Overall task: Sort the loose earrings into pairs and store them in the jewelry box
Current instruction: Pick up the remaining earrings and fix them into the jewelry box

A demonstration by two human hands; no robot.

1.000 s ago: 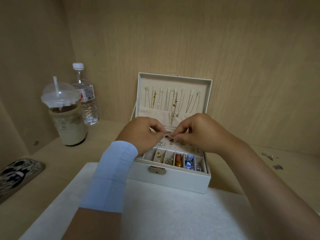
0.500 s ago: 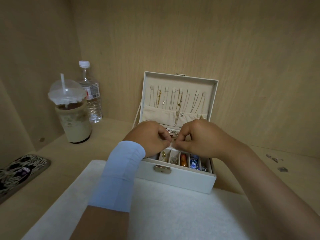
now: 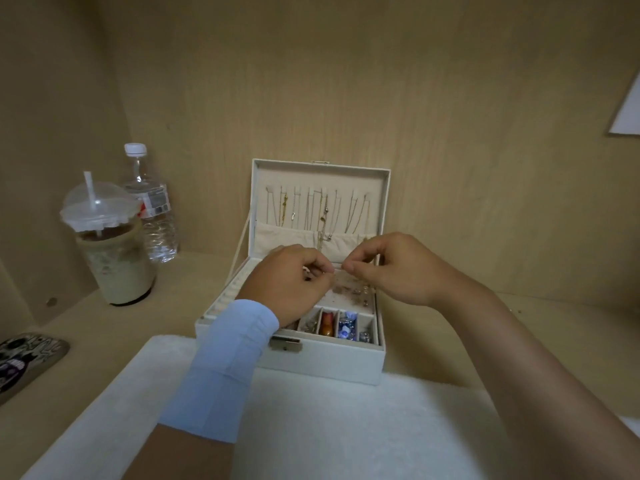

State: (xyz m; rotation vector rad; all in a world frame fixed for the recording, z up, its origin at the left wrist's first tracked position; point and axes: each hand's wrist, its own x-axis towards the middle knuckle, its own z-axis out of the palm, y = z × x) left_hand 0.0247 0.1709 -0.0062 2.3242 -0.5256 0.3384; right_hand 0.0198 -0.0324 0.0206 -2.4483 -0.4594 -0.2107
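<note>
Head view: indistinct earring (image 3: 338, 269) between left hand (image 3: 292, 284) and right hand (image 3: 393, 268).

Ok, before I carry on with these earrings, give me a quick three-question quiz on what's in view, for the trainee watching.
1. True or false: the left hand and right hand lie flat on the white cloth.
2. Pick one: the cup with a straw stands A) left of the jewelry box, B) inside it, C) on the cloth.
3. Fill in: the necklaces hang inside the box's open ____.
Key: 1 false, both are over the box with fingers curled, tips nearly meeting. 2 A. 3 lid.
</note>
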